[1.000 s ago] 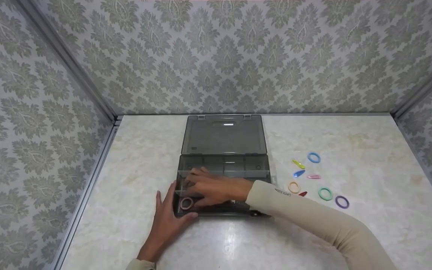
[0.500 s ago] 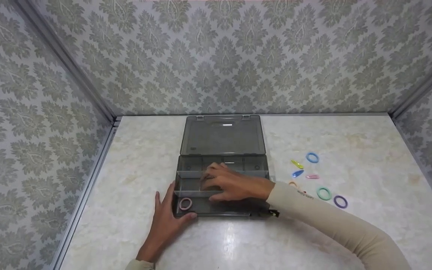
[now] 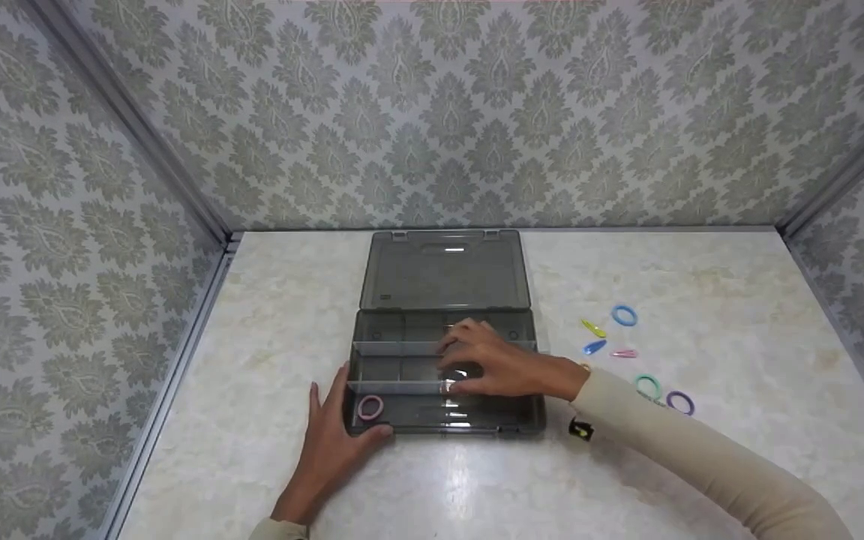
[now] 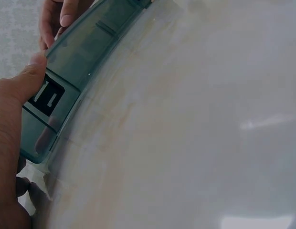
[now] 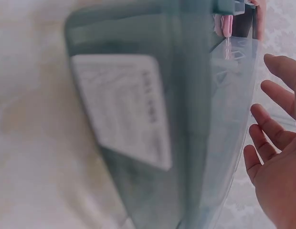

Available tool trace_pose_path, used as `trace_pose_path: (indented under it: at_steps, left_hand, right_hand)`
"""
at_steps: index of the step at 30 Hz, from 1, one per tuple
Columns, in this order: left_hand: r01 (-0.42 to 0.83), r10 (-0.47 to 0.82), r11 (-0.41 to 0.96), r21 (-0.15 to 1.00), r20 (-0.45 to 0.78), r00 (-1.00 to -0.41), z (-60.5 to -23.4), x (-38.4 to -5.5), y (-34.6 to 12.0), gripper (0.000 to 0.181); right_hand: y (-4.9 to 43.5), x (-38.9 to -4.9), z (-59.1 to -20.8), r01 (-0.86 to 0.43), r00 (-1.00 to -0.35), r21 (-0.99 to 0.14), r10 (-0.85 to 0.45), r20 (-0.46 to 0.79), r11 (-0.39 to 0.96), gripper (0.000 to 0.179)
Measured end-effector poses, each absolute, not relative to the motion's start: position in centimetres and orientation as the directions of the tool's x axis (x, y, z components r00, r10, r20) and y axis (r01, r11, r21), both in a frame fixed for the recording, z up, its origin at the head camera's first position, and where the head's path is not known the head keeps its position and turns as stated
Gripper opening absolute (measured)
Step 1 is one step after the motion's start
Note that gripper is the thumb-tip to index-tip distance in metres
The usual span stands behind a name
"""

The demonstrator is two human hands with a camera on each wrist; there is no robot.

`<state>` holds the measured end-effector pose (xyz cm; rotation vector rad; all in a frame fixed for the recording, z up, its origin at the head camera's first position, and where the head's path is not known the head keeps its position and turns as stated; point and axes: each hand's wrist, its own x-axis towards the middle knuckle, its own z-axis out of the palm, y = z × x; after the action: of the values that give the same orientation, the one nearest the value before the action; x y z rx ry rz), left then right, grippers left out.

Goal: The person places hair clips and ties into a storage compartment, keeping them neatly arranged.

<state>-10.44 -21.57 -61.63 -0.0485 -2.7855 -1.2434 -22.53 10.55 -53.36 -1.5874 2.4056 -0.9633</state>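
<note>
A dark translucent compartment box (image 3: 413,411) lies with its lid folded back. My left hand (image 3: 338,435) holds its front left corner, thumb on the front edge and fingers along the left side; in the left wrist view the thumb (image 4: 31,78) sits at the box's rim. A pink hair tie (image 3: 370,407) lies in the front left of the box. Over the right half of the box, my right hand (image 3: 496,364) hovers with loosely bent fingers. The right wrist view shows those fingers (image 5: 272,126) spread beside the box wall, holding nothing.
To the right lie a blue hair tie (image 3: 625,315), a green one (image 3: 648,387) and a purple one (image 3: 680,403). Yellow (image 3: 593,328), blue (image 3: 595,347) and pink (image 3: 625,353) hair clips lie nearby. The right sleeve (image 3: 672,427) covers part of that area. Patterned walls enclose the table.
My right hand has moved rightward from the box's left side, uncovering the pink hair tie and the left compartments. Its sleeve now hides the orange hair tie and red clip. My left hand stays put.
</note>
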Motion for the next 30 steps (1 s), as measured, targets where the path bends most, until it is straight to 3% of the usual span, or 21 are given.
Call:
trace_pose_path:
  at_steps: [21,30]
  left_hand:
    - [0.005,-0.035,0.652,0.758,0.037,-0.999,-61.7,-10.1,-21.6,0.127]
    - [0.078,-0.006,0.68,0.729,0.111,-0.994,-61.8,-10.3,-21.6,0.129]
  right_hand:
    - [17.2,-22.4,-54.6,-0.748,-0.572,-0.582,-0.754,0.322,0.319,0.025]
    - [20.0,-22.6,-54.6,-0.703,-0.657,-0.599,-0.674,0.338,0.384,0.027]
